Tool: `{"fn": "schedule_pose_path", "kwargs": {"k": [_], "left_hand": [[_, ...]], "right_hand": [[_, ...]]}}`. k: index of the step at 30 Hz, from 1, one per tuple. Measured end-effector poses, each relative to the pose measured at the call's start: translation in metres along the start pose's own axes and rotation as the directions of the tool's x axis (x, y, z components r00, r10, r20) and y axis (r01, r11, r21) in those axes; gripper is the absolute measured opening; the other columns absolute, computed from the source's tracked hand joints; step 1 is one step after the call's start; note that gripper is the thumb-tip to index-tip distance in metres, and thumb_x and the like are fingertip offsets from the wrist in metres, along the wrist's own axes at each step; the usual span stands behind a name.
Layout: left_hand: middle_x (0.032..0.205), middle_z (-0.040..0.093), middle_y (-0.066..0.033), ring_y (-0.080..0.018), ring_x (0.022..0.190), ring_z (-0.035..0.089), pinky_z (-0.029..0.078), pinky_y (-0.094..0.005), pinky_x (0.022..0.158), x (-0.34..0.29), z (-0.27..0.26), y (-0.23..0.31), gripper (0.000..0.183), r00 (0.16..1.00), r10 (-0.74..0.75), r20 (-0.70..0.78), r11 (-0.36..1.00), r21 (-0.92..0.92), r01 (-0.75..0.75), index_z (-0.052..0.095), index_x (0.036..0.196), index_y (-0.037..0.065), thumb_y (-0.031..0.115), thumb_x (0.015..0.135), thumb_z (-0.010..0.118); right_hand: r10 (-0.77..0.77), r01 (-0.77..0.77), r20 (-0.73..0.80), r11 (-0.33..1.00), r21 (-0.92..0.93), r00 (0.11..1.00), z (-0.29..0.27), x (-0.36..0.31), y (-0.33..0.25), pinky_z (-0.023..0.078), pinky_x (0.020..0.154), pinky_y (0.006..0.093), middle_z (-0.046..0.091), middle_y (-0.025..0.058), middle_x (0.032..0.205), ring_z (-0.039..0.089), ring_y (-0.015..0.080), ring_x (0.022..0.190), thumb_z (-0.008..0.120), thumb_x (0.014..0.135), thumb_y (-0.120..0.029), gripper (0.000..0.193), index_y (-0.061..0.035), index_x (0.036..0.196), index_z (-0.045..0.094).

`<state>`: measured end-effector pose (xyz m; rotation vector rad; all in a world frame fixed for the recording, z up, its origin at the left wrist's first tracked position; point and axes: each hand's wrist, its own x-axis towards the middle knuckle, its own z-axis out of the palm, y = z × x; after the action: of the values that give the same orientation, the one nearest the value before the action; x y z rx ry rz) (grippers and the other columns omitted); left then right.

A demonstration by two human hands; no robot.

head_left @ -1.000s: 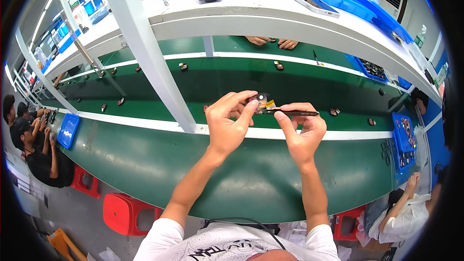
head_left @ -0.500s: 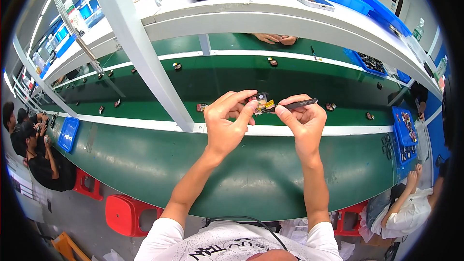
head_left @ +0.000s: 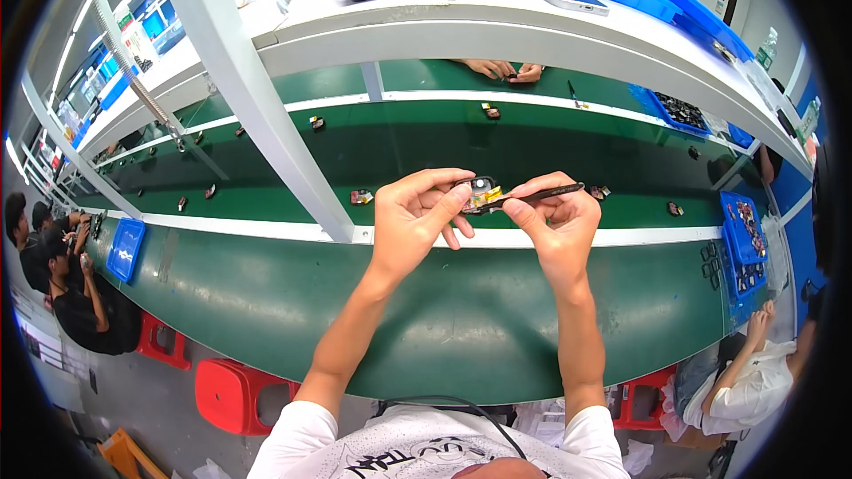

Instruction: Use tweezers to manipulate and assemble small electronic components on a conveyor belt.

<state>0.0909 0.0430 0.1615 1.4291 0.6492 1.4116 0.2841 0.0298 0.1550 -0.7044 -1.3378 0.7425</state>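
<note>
My left hand (head_left: 411, 221) is closed on a small black electronic housing (head_left: 482, 184), pinched between thumb and fingers. Its inside shows a pale round part and a yellow piece (head_left: 493, 193). Between the thumb and fingers of my right hand (head_left: 559, 220) are black tweezers (head_left: 548, 192), their tips at the housing's lower edge. Whether the tips grip anything is too small to tell. Both hands are raised above the near edge of the dark green conveyor belt.
Small electronic assemblies (head_left: 359, 197) lie spaced along the belt (head_left: 399, 144). A white shelf post (head_left: 266, 106) stands left of my hands, below a loaded shelf (head_left: 497, 18). Blue trays (head_left: 744, 229) of parts sit at right, another blue tray (head_left: 126, 249) at left. Across the belt are a co-worker's hands (head_left: 501, 70).
The housing has tilted a little in my left hand, and the tweezers have turned and lie flatter against it. Assemblies on the belt have shifted slightly left.
</note>
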Motion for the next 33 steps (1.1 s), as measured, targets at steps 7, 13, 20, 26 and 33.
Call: {"fn": "schedule_pose_path", "kwargs": {"k": [7, 13, 20, 26, 33], "left_hand": [[0.091, 0.074, -0.0187, -0.0204, 0.063, 0.072, 0.056, -0.025, 0.045, 0.0014, -0.0077, 0.0053, 0.024, 0.997, -0.037, 0.061, 0.999, -0.006, 0.037, 0.068, 0.113, -0.011, 0.007, 0.097, 0.066], [0.092, 0.074, -0.019, -0.0199, 0.063, 0.073, 0.056, -0.0241, 0.046, 0.0003, -0.0106, 0.0087, 0.023, 0.998, -0.022, 0.066, 1.0, -0.014, 0.023, 0.068, 0.113, -0.011, 0.004, 0.096, 0.067], [0.09, 0.074, -0.0185, -0.019, 0.064, 0.072, 0.055, -0.0234, 0.045, 0.0006, -0.0086, 0.01, 0.023, 0.998, 0.002, 0.056, 1.0, -0.003, -0.002, 0.068, 0.115, -0.011, 0.004, 0.096, 0.067], [0.089, 0.074, -0.0182, -0.0188, 0.063, 0.072, 0.055, -0.0235, 0.045, 0.001, -0.0092, 0.0079, 0.022, 0.999, 0.004, 0.045, 1.0, -0.021, -0.003, 0.068, 0.114, -0.01, 0.003, 0.097, 0.066], [0.088, 0.074, -0.0183, -0.0189, 0.063, 0.071, 0.055, -0.0241, 0.045, -0.0008, -0.0078, 0.0082, 0.02, 0.999, 0.025, 0.027, 0.999, 0.027, -0.025, 0.068, 0.112, -0.011, 0.003, 0.097, 0.065]], "right_hand": [[-0.195, 0.195, -0.005, 0.98, -0.037, 0.981, 0.0053, -0.004, 0.0048, 0.028, 0.045, 0.018, 0.074, 0.0056, 0.081, 0.044, -0.0011, 0.05, 0.082, 0.078, 0.006, 0.013, 0.0015, 0.086, 0.073], [-0.179, 0.179, 0.019, 0.983, -0.037, 0.984, 0.0063, -0.0039, 0.0043, 0.028, 0.045, 0.0177, 0.074, 0.0073, 0.085, 0.045, -0.0009, 0.051, 0.081, 0.079, 0.007, 0.012, 0.0019, 0.086, 0.073], [-0.193, 0.192, -0.015, 0.98, -0.052, 0.981, 0.0088, -0.0062, 0.0023, 0.029, 0.045, 0.0171, 0.074, 0.008, 0.086, 0.048, -0.0005, 0.052, 0.081, 0.079, 0.007, 0.012, 0.0015, 0.087, 0.074], [-0.199, 0.197, -0.01, 0.977, -0.075, 0.98, 0.0084, -0.0058, 0.0003, 0.029, 0.044, 0.0173, 0.074, 0.0078, 0.086, 0.049, -0.0002, 0.052, 0.082, 0.079, 0.006, 0.012, 0.0017, 0.086, 0.073], [-0.193, 0.194, 0.019, 0.975, -0.108, 0.981, 0.0079, -0.0041, -0.0015, 0.029, 0.044, 0.018, 0.074, 0.0068, 0.084, 0.046, -0.0001, 0.049, 0.082, 0.079, 0.006, 0.012, 0.002, 0.087, 0.073]]}}
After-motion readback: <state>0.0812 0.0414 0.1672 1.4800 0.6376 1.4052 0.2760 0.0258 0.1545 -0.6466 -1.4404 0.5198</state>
